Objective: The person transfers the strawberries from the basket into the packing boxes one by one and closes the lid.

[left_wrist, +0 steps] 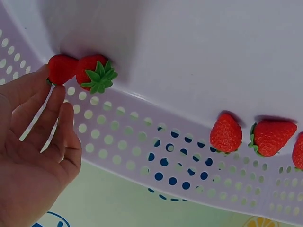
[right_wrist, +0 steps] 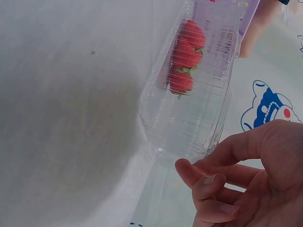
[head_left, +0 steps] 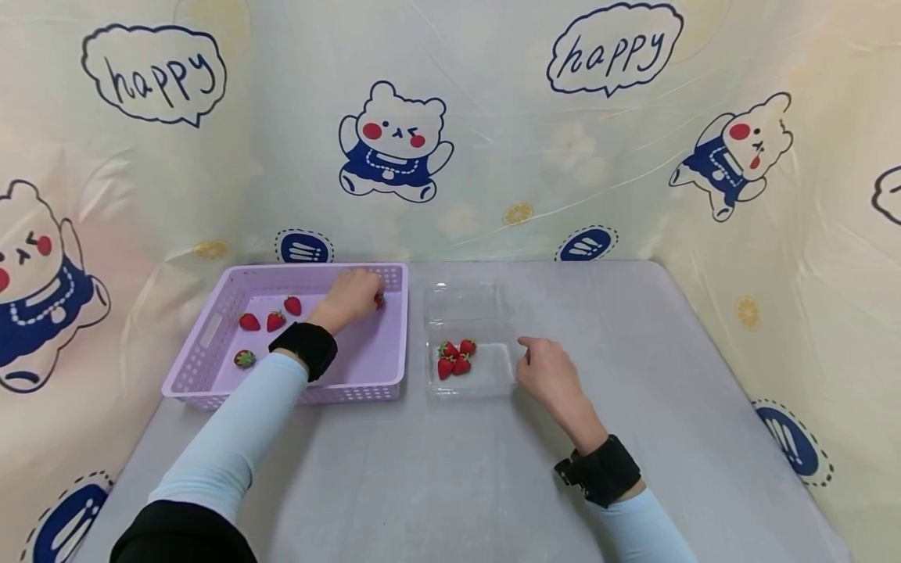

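Inside the purple basket (head_left: 352, 389), my left hand (head_left: 349, 297) reaches to the far right corner. Its fingertips pinch a red strawberry (left_wrist: 62, 70) at the leafy end, and a second strawberry (left_wrist: 92, 73) with green leaves lies against it. To the basket's right stands a clear plastic box (head_left: 496, 367) with its lid (head_left: 464, 301) folded back. Several strawberries (head_left: 461, 365) sit together in the box's left part. At the box's right edge is my right hand (head_left: 552, 379), its thumb and finger gripping the rim; the other fingers are curled.
More strawberries (head_left: 275, 320) lie spread over the left half of the basket. A grey cloth covers the table (head_left: 422, 485). Behind and at the sides hangs a curtain (head_left: 486, 141) printed with bears, and the basket's far wall stands near it.
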Motion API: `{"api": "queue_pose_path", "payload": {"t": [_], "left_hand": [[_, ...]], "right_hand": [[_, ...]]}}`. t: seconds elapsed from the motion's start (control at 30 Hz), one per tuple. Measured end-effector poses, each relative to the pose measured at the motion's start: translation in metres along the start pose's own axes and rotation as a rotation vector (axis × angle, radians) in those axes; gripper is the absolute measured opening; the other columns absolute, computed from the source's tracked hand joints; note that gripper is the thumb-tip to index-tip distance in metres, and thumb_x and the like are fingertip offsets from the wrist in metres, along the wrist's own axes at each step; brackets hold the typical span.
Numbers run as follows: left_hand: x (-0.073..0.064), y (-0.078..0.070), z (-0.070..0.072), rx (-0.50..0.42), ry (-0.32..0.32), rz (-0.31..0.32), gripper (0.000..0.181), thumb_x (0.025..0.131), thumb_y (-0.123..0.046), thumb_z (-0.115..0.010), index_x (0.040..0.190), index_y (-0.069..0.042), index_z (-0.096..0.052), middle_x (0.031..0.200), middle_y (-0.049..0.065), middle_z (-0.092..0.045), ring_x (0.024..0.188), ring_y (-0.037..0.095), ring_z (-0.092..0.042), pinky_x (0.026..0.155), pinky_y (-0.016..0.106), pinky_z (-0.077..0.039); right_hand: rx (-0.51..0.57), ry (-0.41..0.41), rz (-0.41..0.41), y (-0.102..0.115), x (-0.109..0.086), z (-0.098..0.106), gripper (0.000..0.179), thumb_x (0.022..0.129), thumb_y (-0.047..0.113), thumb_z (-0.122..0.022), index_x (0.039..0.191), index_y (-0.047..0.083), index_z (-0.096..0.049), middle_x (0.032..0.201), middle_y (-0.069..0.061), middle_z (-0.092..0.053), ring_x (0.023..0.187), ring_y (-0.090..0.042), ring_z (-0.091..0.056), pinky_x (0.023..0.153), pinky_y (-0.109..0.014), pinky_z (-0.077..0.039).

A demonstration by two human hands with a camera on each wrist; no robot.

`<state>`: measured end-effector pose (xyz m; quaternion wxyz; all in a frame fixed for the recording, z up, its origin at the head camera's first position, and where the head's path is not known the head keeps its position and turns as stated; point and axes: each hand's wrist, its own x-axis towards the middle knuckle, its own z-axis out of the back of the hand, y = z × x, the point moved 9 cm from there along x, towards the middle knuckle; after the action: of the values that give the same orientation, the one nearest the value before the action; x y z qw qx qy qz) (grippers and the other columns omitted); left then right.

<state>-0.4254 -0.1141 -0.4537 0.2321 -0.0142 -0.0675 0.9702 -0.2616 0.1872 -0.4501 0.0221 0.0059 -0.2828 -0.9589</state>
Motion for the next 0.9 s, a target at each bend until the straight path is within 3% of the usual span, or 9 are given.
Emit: {"api": "queue_pose_path", "payload": {"t": [0.33,0.6,0.9], "left_hand": [[0.005,0.003,-0.006,0.032,-0.002,0.012,0.004,0.09,0.002,-0.074,0.093,-0.001,-0.075,0.089,0.015,-0.069,0.086,0.035,-0.062,0.083,0.052,-0.051],[0.008,0.004,-0.006,0.051,-0.017,0.019,0.006,0.09,0.001,-0.074,0.095,-0.001,-0.074,0.092,0.016,-0.071,0.089,0.036,-0.065,0.084,0.054,-0.051],[0.011,0.005,-0.009,0.091,-0.033,0.023,0.004,0.09,0.0,-0.071,0.092,-0.003,-0.07,0.096,0.018,-0.071,0.094,0.041,-0.064,0.085,0.057,-0.049]], "right_hand": [[-0.004,0.003,0.0,-0.001,0.0,0.002,0.049,0.09,-0.005,-0.051,0.137,-0.005,-0.066,0.058,-0.003,-0.048,0.052,-0.012,-0.024,0.048,-0.03,-0.023],[-0.003,0.007,0.022,-0.001,0.0,0.002,0.049,0.092,-0.004,-0.051,0.139,-0.004,-0.064,0.056,0.0,-0.041,0.052,-0.011,-0.021,0.048,-0.03,-0.022],[-0.005,0.031,0.018,-0.004,0.0,0.0,0.05,0.092,-0.001,-0.053,0.142,-0.003,-0.063,0.059,0.0,-0.043,0.049,-0.011,-0.027,0.048,-0.029,-0.026]]}}
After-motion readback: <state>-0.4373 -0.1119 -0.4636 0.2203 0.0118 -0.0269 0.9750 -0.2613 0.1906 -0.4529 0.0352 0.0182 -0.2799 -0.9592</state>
